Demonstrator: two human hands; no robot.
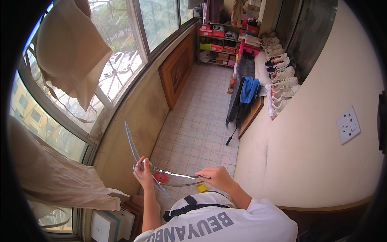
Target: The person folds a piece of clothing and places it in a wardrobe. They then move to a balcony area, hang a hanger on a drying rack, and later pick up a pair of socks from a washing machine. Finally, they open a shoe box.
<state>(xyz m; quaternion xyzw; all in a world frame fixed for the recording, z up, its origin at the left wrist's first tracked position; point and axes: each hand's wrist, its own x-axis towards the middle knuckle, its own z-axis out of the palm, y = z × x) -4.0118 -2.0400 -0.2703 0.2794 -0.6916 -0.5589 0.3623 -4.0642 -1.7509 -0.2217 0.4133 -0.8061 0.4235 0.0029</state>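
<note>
My left hand (145, 174) grips a light-blue clothes hanger (132, 145) together with one end of a shiny, silvery thin strip (178, 174), which may be a belt or another hanger. My right hand (216, 177) pinches the strip's other end, so it spans between both hands before my body. A thin grey curve hangs just beneath the strip. Behind the strip, low down, a round red thing (160, 177) and a yellow thing (201, 188) are partly visible.
Garments (72, 51) hang by the windows at left. White boxes (104, 225) stand lower left. A folded umbrella (234, 130) and a blue cloth (249, 89) are near the right wall, beside rows of shoes (284, 74). A shoe rack (220, 37) stands at the far end.
</note>
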